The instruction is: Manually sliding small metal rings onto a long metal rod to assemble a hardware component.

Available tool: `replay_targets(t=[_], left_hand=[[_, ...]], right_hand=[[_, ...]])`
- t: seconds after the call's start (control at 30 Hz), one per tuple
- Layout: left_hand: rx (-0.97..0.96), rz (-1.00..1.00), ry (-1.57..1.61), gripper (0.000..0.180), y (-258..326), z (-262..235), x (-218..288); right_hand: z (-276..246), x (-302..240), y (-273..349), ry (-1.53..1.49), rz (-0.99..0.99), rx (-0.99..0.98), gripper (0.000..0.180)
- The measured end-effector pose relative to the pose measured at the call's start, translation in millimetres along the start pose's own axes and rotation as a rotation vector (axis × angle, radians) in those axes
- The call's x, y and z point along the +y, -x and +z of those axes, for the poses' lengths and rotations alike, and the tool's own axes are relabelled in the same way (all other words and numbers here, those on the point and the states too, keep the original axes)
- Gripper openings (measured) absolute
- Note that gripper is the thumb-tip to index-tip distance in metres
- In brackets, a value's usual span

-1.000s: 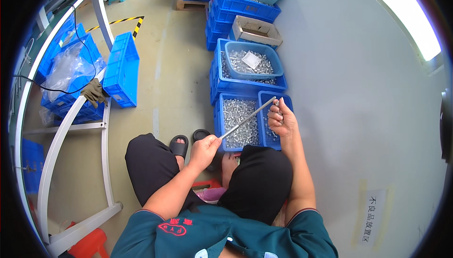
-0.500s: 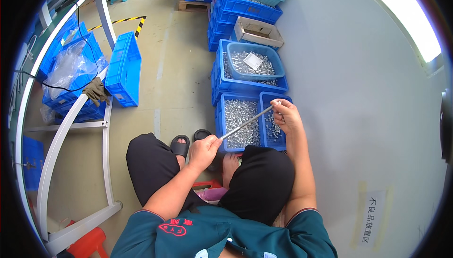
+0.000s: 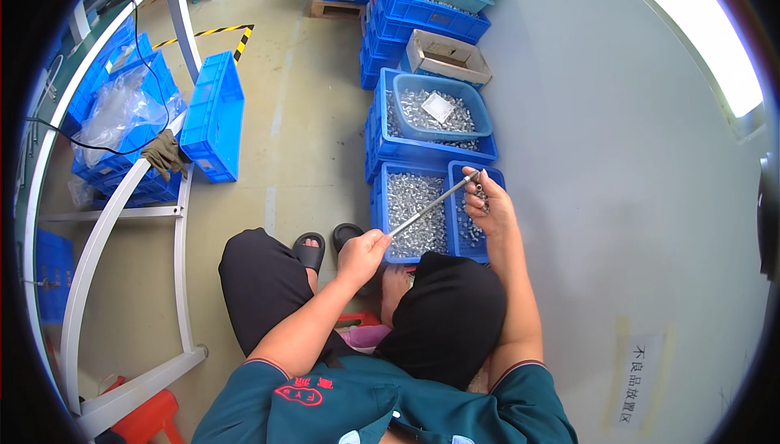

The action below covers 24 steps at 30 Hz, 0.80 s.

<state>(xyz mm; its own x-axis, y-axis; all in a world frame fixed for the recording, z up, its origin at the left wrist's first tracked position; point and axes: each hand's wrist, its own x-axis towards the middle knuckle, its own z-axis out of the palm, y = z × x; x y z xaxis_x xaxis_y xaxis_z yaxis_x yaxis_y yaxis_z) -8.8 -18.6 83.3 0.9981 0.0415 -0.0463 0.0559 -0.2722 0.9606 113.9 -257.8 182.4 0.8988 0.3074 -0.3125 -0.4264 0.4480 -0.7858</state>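
My left hand (image 3: 362, 259) is closed around one end of a thin metal rod (image 3: 428, 210). The rod slants up and to the right, above a blue bin (image 3: 379, 215) of small silvery metal parts (image 3: 416, 202). At its far end, the tip meets the thumb and fingertips of my right hand (image 3: 496, 210). My right fingers are curled, with a few small metal parts (image 3: 479, 189) showing among them. Beneath that hand, a narrower blue bin (image 3: 497, 177) holds more such parts, partly hidden by the hand.
Beyond the bins, a lighter blue basket (image 3: 400, 86) of metal parts sits in a larger crate, a white square piece (image 3: 437, 107) on top. Stacked crates (image 3: 431, 20) stand behind. A grey wall (image 3: 601, 160) runs along the right; a white metal frame (image 3: 97, 257) stands left.
My left hand and the rod have shifted slightly right and up. My right fingers have loosened and spread a little, and small metal parts now show among them.
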Motion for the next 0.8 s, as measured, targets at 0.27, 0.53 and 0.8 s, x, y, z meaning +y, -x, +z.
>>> replay_targets(t=[0.27, 0.53, 0.8], left_hand=[[-0.039, -0.012, -0.016, 0.029, 3.5, -1.7, 3.8], [-0.009, -0.008, -0.021, 0.028, 1.5, -3.9, -2.9], [0.087, 0.098, -0.039, 0.027, 1.1, -7.4, -1.6]], right_hand=[[-11.3, 1.5, -3.5, -0.203, 0.099, 0.033, 0.034], [-2.4, 1.7, -9.3, -0.165, 0.161, 0.029, 0.029], [-5.7, -8.7, -14.8, -0.192, 0.186, -0.222, 0.029]])
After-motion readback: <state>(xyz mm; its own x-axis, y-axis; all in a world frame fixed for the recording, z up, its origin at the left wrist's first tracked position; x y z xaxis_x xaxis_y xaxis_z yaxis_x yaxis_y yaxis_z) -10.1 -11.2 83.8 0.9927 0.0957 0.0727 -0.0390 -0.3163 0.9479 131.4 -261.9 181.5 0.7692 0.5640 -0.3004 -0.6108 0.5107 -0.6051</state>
